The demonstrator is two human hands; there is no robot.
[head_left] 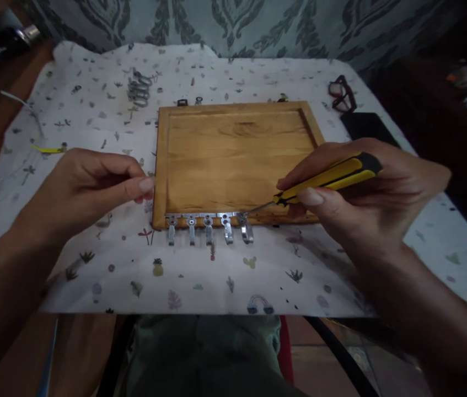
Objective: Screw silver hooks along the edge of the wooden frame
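A wooden panel with a raised rim (233,165) lies on the table. Several silver metal hooks (209,223) line its near edge, their curled ends hanging over the rim. In my right hand (365,187) is a screwdriver with a yellow and black handle (328,179). Its thin shaft slants down to the left, with the tip at the rightmost hook (245,227). My left hand (105,179) is at the panel's left edge, thumb and fingers pinched together. Whatever may be between those fingertips is hidden.
A pile of metal hooks (138,88) lies at the back left. Glasses (342,94) and a flat dark object (369,128) are at the back right. On the left are a yellow strip (49,149) and a white cable (22,102). A printed cloth (200,275) covers the table.
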